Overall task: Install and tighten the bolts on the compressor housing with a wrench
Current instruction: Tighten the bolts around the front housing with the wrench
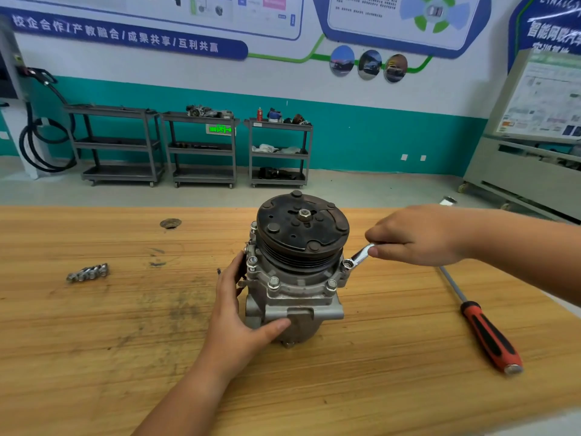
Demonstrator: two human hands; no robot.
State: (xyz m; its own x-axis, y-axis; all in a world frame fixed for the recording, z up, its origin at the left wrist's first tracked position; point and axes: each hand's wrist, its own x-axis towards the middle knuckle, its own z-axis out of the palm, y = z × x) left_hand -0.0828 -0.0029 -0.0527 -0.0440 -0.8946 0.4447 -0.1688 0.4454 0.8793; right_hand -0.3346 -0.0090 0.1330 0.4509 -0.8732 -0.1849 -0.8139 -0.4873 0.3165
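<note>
Wooden bench (94, 341), tiered carts (201, 149) beyond. Left hand (242, 316) gripping compressor housing (298, 297); right hand (418, 236) pinching wrench (360, 255), ring end on bolt (347, 263) just left of that hand.

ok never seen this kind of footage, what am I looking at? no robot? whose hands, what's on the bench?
No robot here: a person works with bare hands. The single picture comes from a camera worn on their head, looking forward and down. On the wooden bench stands a compressor, its dark pulley facing up. The left hand grips the compressor's body to steady it. The right hand holds a small wrench, whose ring end sits on a bolt at the housing's right edge. Other flange bolts are already in place. To the left lies a small pile of loose bolts. To the right lies a screwdriver with a red and black handle. Metal carts stand by the far wall.
</note>
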